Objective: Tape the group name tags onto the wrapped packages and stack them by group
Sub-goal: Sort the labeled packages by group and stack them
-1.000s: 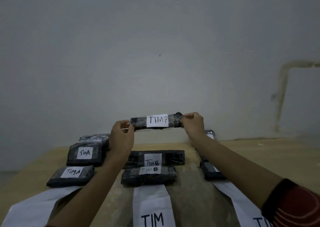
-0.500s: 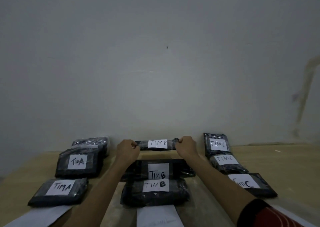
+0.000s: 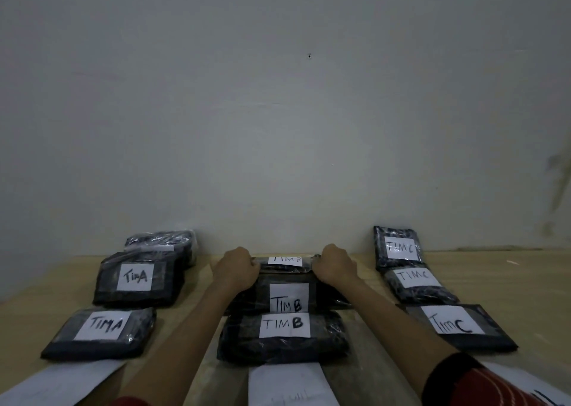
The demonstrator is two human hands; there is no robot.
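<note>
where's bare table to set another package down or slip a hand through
Widest bare table lies right of the TIM C column; a narrower patch lies left of the TIM A column. The lanes beside the TIM B column hold the forearms, and white sheets crowd the near edge.

Bare forearms; red sleeve point(image 3: 469, 384), pale stripes, dark cuff.

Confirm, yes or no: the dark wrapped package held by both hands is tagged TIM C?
No, the white paper tag on the held dark plastic-wrapped package reads TIM B.
</note>
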